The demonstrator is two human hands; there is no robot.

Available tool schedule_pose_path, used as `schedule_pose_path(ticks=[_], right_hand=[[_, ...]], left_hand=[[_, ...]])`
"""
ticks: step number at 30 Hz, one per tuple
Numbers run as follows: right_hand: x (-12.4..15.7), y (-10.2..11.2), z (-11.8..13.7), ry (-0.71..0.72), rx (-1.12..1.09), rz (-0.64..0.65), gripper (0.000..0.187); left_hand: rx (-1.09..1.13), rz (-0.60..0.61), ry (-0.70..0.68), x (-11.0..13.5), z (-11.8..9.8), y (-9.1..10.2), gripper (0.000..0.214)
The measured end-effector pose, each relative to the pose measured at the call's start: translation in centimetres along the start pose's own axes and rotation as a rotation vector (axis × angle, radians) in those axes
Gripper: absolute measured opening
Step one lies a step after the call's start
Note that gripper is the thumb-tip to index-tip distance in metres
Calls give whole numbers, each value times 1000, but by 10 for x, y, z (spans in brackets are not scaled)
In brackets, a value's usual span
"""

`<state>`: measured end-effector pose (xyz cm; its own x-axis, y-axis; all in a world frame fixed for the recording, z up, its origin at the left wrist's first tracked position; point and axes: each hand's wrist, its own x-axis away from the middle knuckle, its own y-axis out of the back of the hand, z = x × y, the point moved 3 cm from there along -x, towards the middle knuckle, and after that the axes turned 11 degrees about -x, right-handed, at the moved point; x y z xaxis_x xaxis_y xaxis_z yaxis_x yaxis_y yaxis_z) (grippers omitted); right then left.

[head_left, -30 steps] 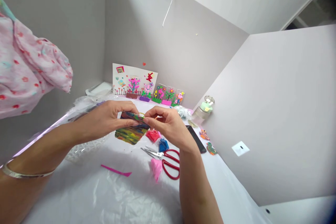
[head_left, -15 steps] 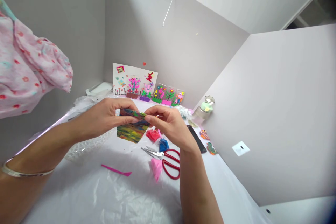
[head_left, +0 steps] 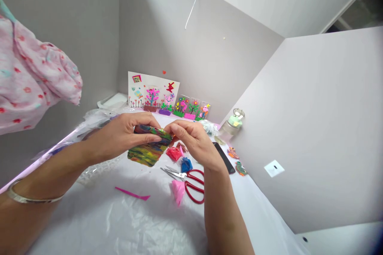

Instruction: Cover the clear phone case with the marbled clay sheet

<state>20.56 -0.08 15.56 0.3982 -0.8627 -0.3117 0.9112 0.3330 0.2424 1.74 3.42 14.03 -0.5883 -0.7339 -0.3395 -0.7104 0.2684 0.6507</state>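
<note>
Left hand (head_left: 125, 137) and right hand (head_left: 191, 141) both pinching a multicoloured clay sheet (head_left: 148, 145) above the bench (head_left: 119, 223), red-handled scissors (head_left: 191, 183) just below

Open plastic sheet (head_left: 125, 227) nearest the body; scissors (head_left: 182, 175), phone (head_left: 224, 158) and partition (head_left: 314, 127) crowding the right.

Clay sheet (head_left: 147, 152) streaked green, yellow, red; scissors (head_left: 191, 183) red-handled; sleeve (head_left: 32, 83) pink, red-dotted.
</note>
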Motion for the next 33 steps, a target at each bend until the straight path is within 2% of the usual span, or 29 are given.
schedule_pose_path(ticks=[7,12,17,22,26,33], right_hand=[[-2,-1,-7,-59,-126,5,31],[-1,-4,-11,-100,-115,15,26],[-2,-4,-14,-121,-94,72,32],[-2,-4,-19,-173,-151,85,24],[-3,-5,-20,-156,-131,57,18],[-2,-7,-15,-127,-78,30,19]], left_hand=[[-2,29,12,1,3,-1,9],[-13,58,40,2,1,-2,18],[-52,26,0,3,-1,-2,20],[-46,46,-48,3,-3,-3,19],[-45,60,-32,2,-3,-4,13],[-57,65,-14,2,0,-4,12]])
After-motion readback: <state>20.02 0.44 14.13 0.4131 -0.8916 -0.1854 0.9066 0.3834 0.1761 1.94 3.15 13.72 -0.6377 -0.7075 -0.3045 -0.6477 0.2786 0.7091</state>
